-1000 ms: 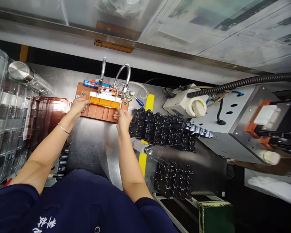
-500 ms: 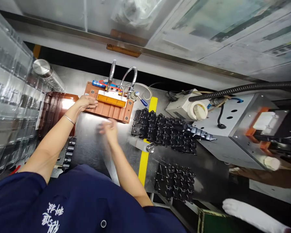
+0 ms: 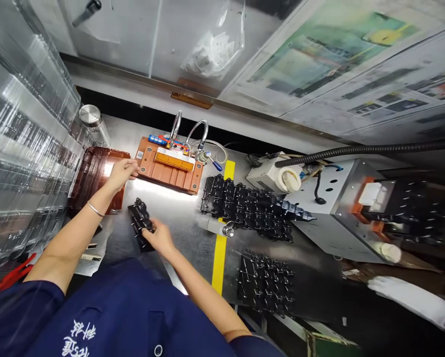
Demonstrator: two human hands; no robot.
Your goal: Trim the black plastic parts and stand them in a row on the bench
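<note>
My right hand (image 3: 160, 238) grips one end of a black ribbed plastic part (image 3: 139, 214), tilted just over the metal bench. Beyond it, my left hand (image 3: 121, 174) hovers by the left edge of a copper-coloured fixture (image 3: 170, 179). Its fingers are drawn together, and whatever may lie between them is hidden. On the fixture sits a white block with an orange front bar (image 3: 174, 161). A blue-handled lever (image 3: 217, 166) sticks out at the fixture's right side.
Rows of similar black parts (image 3: 248, 208) lie right of the fixture, with another group (image 3: 266, 282) nearer me. A small clear bottle (image 3: 215, 227) lies between. A steel flask (image 3: 95, 125) stands behind a brown translucent tray (image 3: 96, 173). Another person's white-gloved hand (image 3: 388, 287) shows at right.
My right hand has moved left and taken hold of the black part, which lay near the bench's left side. My left hand has drawn back off the fixture. The whole view has shifted slightly.
</note>
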